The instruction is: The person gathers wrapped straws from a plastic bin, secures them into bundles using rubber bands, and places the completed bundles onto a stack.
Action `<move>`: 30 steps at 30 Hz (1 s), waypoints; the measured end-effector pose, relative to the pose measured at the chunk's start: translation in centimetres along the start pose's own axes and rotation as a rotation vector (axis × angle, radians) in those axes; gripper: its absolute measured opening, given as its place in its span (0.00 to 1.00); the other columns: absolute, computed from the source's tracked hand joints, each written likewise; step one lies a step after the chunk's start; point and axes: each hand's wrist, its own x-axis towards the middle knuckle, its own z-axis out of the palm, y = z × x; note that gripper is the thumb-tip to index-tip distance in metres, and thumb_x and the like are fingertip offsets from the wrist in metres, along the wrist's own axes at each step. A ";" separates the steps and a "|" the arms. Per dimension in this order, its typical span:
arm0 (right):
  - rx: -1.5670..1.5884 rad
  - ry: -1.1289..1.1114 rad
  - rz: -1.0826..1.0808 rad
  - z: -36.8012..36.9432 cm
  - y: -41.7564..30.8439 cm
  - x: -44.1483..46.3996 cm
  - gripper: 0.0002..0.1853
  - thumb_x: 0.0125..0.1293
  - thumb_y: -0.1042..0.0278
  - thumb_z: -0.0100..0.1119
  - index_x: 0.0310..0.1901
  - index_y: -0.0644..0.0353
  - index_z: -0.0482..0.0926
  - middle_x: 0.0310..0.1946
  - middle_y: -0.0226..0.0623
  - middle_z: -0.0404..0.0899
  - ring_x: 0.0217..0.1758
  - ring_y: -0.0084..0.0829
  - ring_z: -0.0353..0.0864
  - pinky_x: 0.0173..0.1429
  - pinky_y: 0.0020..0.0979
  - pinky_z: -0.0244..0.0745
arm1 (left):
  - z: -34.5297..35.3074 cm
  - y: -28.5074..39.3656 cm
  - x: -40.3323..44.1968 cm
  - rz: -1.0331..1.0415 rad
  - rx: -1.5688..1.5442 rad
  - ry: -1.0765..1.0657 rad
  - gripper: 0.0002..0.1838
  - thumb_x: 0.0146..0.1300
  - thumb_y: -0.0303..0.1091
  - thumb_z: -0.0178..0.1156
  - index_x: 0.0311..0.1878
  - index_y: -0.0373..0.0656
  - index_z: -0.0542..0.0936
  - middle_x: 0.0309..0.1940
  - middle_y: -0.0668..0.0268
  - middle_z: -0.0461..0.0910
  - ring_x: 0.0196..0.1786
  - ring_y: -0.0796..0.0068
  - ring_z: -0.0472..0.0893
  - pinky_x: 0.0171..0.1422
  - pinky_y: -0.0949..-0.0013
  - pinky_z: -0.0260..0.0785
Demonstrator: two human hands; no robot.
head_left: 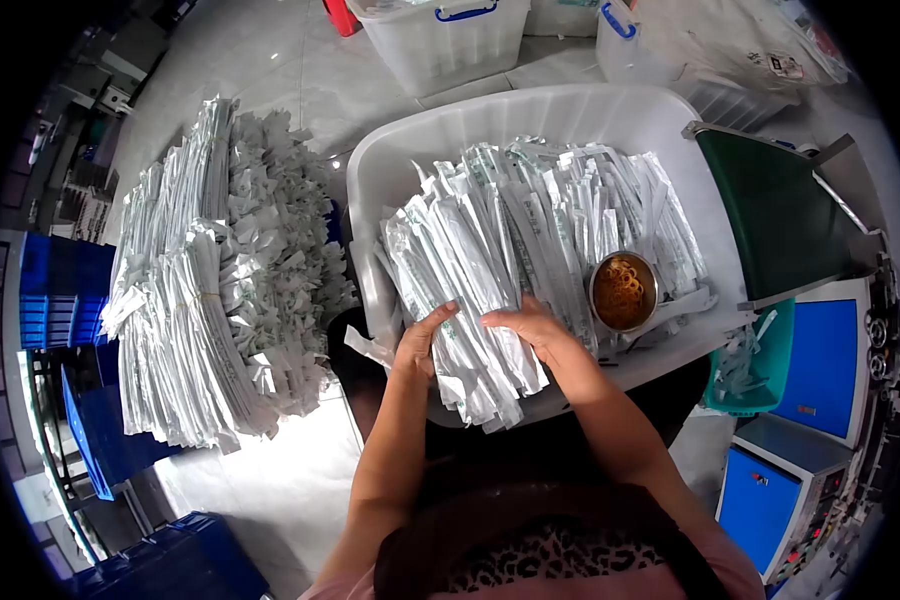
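Observation:
Both my hands hold a bundle of long white paper-and-plastic packets [470, 290] at the near left of a large white tub [610, 100]. My left hand [427, 338] grips the bundle's left side, thumb on top. From the right, my right hand [530, 328] clasps it, thumb laid across the packets and the other fingers mostly hidden. More loose packets [610, 195] fill the tub behind and to the right. A round metal bowl [624, 291] of yellowish rubber bands rests on them.
Tall stacks of bundled packets [185, 300] stand left of the tub. Blue crates [170, 560] are at the lower left. A green chute [780, 210], a teal basket [782, 350] and blue-doored cabinets [760, 510] stand at the right. Clear bins [440, 50] lie beyond.

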 end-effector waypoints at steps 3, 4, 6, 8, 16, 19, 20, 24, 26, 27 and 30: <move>0.033 0.027 -0.009 0.6 -1.2 -1.6 0.33 0.41 0.77 0.68 0.52 0.68 0.64 0.43 0.46 0.75 0.46 0.33 0.76 0.53 0.29 0.69 | 0.7 0.1 -0.3 -0.008 0.163 0.069 0.24 0.47 0.29 0.64 0.48 0.31 0.70 0.40 0.55 0.75 0.42 0.63 0.77 0.46 0.63 0.72; 0.006 0.024 -0.035 0.6 -1.3 -1.7 0.35 0.40 0.77 0.68 0.53 0.69 0.62 0.45 0.48 0.73 0.48 0.35 0.74 0.55 0.30 0.68 | 1.5 -0.2 -0.7 0.096 0.177 0.105 0.22 0.46 0.26 0.63 0.46 0.30 0.71 0.38 0.54 0.76 0.38 0.63 0.78 0.43 0.64 0.74; -0.146 0.127 -0.059 -0.1 1.2 1.0 0.41 0.39 0.75 0.69 0.56 0.72 0.58 0.51 0.55 0.67 0.55 0.39 0.68 0.57 0.31 0.64 | 0.8 -0.5 0.4 0.159 0.286 0.186 0.21 0.45 0.25 0.63 0.45 0.29 0.71 0.38 0.54 0.76 0.36 0.63 0.79 0.41 0.64 0.74; -0.191 0.175 -0.035 -0.7 1.3 0.7 0.42 0.39 0.74 0.69 0.56 0.72 0.57 0.51 0.55 0.65 0.56 0.39 0.67 0.57 0.31 0.64 | 0.2 -1.0 0.6 0.291 0.412 0.262 0.23 0.44 0.22 0.62 0.46 0.26 0.69 0.36 0.52 0.76 0.31 0.62 0.79 0.35 0.63 0.75; -0.423 0.121 -0.247 -2.9 3.5 2.7 0.44 0.37 0.68 0.68 0.57 0.73 0.57 0.53 0.52 0.65 0.57 0.40 0.65 0.59 0.31 0.60 | -0.1 -0.9 -0.5 0.331 0.440 0.414 0.34 0.41 0.20 0.64 0.52 0.24 0.57 0.34 0.49 0.75 0.32 0.59 0.79 0.34 0.62 0.75; -0.480 0.142 -0.320 -4.3 5.5 4.6 0.47 0.36 0.64 0.67 0.59 0.74 0.54 0.56 0.57 0.61 0.60 0.44 0.61 0.63 0.32 0.55 | -0.8 -1.0 -0.5 0.395 0.545 0.465 0.31 0.41 0.20 0.64 0.50 0.26 0.61 0.34 0.52 0.76 0.32 0.62 0.79 0.34 0.63 0.75; -0.497 0.160 -0.318 -4.4 5.7 4.8 0.47 0.36 0.64 0.67 0.59 0.74 0.54 0.56 0.57 0.61 0.60 0.45 0.61 0.63 0.32 0.55 | -1.1 -0.6 -0.8 0.416 0.557 0.373 0.29 0.42 0.21 0.64 0.49 0.27 0.64 0.33 0.54 0.76 0.32 0.64 0.79 0.34 0.65 0.74; -0.621 0.261 -0.392 -4.1 5.9 4.3 0.47 0.37 0.63 0.67 0.58 0.74 0.54 0.55 0.58 0.62 0.59 0.46 0.62 0.62 0.33 0.57 | -0.7 0.4 -2.7 0.391 0.514 0.205 0.18 0.45 0.24 0.63 0.42 0.31 0.73 0.32 0.58 0.77 0.32 0.68 0.79 0.36 0.67 0.73; -0.685 0.305 -0.318 -2.9 4.4 2.4 0.47 0.36 0.62 0.68 0.58 0.73 0.55 0.54 0.58 0.63 0.58 0.47 0.63 0.61 0.34 0.59 | 0.6 1.1 -4.4 0.220 0.516 0.261 0.18 0.49 0.26 0.61 0.44 0.29 0.73 0.33 0.57 0.77 0.35 0.66 0.79 0.40 0.66 0.73; -0.760 0.348 -0.242 -2.4 3.8 1.6 0.46 0.36 0.61 0.68 0.57 0.73 0.55 0.53 0.58 0.64 0.57 0.48 0.64 0.59 0.35 0.60 | 0.2 1.1 -4.4 0.219 0.524 0.260 0.18 0.49 0.26 0.61 0.44 0.29 0.73 0.33 0.57 0.77 0.35 0.66 0.79 0.40 0.66 0.73; -0.821 0.418 -0.339 -2.1 5.1 1.9 0.44 0.38 0.61 0.68 0.56 0.71 0.57 0.48 0.57 0.68 0.52 0.49 0.69 0.56 0.37 0.63 | 0.0 0.8 -5.2 0.073 0.254 0.166 0.22 0.47 0.24 0.60 0.47 0.28 0.69 0.38 0.55 0.76 0.36 0.63 0.78 0.39 0.65 0.74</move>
